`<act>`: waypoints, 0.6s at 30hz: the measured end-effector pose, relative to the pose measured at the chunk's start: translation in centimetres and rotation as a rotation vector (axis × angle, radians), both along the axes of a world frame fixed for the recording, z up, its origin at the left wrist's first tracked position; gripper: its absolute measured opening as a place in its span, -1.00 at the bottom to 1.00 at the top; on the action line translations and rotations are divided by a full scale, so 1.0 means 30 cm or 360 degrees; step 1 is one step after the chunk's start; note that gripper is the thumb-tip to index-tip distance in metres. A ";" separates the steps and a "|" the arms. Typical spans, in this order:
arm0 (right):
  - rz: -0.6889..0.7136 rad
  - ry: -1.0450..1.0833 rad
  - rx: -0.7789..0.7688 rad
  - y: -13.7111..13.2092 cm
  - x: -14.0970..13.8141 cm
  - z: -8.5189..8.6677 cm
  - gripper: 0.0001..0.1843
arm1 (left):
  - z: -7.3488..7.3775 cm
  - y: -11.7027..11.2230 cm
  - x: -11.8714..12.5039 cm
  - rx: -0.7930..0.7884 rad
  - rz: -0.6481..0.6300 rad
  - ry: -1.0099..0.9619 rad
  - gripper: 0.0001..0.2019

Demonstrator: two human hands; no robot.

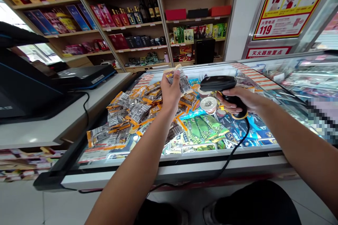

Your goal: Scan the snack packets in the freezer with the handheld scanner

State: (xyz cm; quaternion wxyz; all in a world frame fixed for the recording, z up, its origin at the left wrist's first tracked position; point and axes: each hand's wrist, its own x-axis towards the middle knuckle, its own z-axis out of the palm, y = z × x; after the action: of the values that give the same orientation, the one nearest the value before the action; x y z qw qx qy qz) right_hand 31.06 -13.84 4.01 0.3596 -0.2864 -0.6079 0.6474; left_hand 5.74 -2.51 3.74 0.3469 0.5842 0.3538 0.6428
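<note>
My left hand grips a small snack packet with a printed barcode label turned up toward me. In my right hand is a black barcode scanner, its head pointing left at the packet with a gap between them. A black cable hangs from the scanner's handle. Left of and below my left hand, a heap of similar packets with orange edges lies on the glass top of a freezer. Under the glass are green frozen-treat packs and round tubs.
A counter at left carries a dark checkout machine and a flat black device. Shelves of boxes and bottles stand behind the freezer. A fire-safety poster hangs at right. My legs are below the freezer edge.
</note>
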 end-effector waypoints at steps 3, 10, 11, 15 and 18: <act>0.0031 -0.0002 0.0016 0.001 -0.005 -0.006 -0.66 | -0.015 0.011 0.008 0.0043 0.0011 -0.0055 -0.50; 0.0024 -0.0046 -0.0048 0.002 0.008 -0.016 -0.64 | -0.042 0.024 0.017 0.0107 -0.0051 -0.0106 -0.48; 0.0021 -0.0050 -0.0041 0.002 0.008 -0.018 -0.64 | -0.044 0.026 0.020 0.0114 -0.0057 -0.0105 -0.48; -0.0031 -0.0037 -0.0044 0.001 0.002 -0.019 -0.65 | -0.010 0.029 0.002 0.0241 0.0001 -0.0039 -0.50; -0.0138 0.0001 -0.0111 -0.002 -0.001 -0.018 -0.69 | 0.066 0.020 -0.072 0.0541 0.0304 0.0220 -0.56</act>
State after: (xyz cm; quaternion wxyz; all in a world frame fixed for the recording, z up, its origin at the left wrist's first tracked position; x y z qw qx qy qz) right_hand 31.02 -13.88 3.47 0.3773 -0.3246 -0.5717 0.6522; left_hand 3.57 -1.91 5.71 0.1557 0.6409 0.3169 0.6816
